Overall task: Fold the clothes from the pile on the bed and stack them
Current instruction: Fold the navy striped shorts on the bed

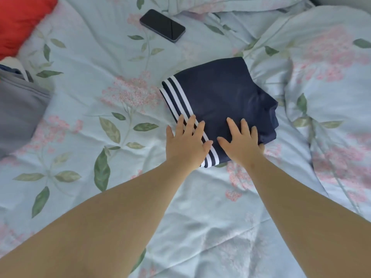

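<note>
While both hands lie flat with straight fingers, holding nothing, they press on a folded navy garment [218, 99] (three white stripes run along its left edge) in the middle of the floral bed cover [84, 125]. The left hand [185, 142] covers the stripes; the right hand [242, 141] rests on the dark cloth beside it. A black phone [162, 25] lies farther up, well apart. Grey clothing [19, 109] and a red cushion [22, 19] are at the left edge.

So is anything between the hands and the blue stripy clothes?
No, nothing visible. The left hand and right hand lie flat on the folded garment, touching it. The phone lies farther off, apart.
</note>
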{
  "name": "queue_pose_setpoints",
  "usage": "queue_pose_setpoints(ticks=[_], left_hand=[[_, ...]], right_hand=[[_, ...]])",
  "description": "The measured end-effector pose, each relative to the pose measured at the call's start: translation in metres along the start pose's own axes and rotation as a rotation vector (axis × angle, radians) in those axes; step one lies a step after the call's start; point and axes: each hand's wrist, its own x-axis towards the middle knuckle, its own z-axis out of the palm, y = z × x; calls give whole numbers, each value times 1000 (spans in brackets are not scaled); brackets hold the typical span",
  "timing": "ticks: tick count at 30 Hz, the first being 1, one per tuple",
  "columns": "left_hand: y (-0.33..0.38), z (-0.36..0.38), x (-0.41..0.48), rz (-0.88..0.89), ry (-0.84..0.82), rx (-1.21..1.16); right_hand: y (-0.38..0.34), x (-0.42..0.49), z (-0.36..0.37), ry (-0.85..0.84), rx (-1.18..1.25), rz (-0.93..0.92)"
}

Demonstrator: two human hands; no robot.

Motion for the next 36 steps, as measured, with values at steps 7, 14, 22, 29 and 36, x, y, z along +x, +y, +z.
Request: queue_pose_setpoints(ticks=[7, 14, 22, 29, 36], left_hand=[[-8, 9, 6, 33, 31, 134], [-40, -17, -35, 110, 118, 201], [-159, -43, -163, -146, 139, 153], [-271, -52, -310, -414, 140, 119], [-366, -46, -430, -558, 267, 153]], right_hand=[[3, 4, 20, 43, -81, 4], [-39, -51, 14, 147, -113, -86], [-152, -150, 40, 78, -218, -422], [-262, -257, 93, -144, -268, -626], [-350, -343, 162, -255, -352, -780]])
